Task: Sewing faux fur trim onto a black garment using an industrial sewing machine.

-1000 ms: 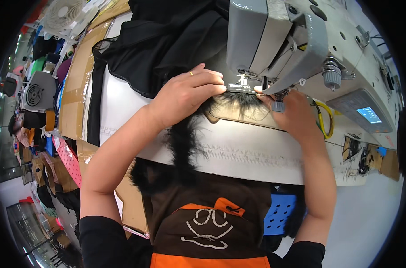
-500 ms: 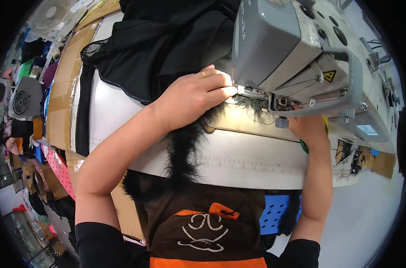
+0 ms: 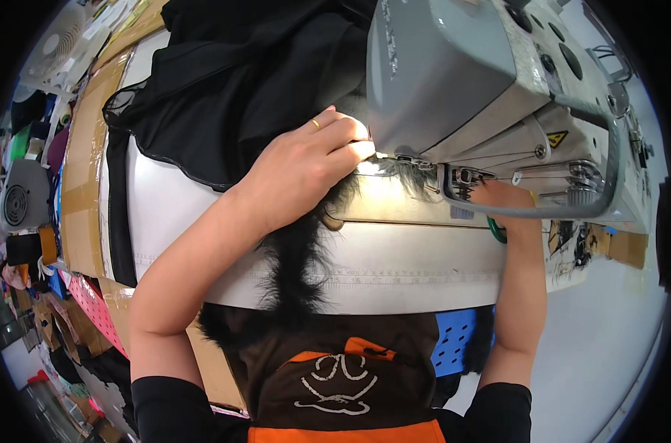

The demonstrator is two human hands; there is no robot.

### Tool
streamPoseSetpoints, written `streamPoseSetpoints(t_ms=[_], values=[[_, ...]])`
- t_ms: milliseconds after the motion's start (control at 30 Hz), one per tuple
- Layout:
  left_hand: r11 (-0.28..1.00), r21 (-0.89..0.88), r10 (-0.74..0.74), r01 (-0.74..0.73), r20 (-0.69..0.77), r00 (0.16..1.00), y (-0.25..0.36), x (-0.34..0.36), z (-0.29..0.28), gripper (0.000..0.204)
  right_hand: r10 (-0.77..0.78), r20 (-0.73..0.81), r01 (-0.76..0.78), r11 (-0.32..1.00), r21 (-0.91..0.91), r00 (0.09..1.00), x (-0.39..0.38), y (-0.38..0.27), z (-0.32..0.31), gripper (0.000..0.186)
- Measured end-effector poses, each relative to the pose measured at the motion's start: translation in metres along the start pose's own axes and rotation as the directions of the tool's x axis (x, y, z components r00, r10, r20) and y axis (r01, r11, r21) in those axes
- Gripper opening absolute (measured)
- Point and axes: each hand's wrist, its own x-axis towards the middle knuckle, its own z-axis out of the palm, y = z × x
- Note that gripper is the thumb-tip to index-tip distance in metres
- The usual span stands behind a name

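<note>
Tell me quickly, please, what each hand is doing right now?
Left hand: fingers curled, pressing the black fur trim by the sewing machine.
Right hand: mostly hidden behind the machine; cannot be told.

I see my left hand [image 3: 304, 166] pressing a black furry fabric strip [image 3: 295, 258] under the grey sewing machine [image 3: 468, 88]; my right hand [image 3: 501, 199] is mostly hidden behind it.
</note>
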Motion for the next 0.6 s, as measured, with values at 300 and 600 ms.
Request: streamPoseSetpoints(t_ms=[300,600], values=[[0.995,-0.095,-0.001,0.0,-0.005,1.0,-0.004,0.002,0.001,0.025,-0.281,-0.357,0.329,0.941,0.079,0.891,0.029,0.041,0.043,0.071],[0.981,0.071,0.176,-0.181,0.067,0.982,-0.003,0.006,-0.006,0.023,-0.474,-0.699,0.784,0.586,0.204,0.536,0.081,0.064,0.077,0.043]])
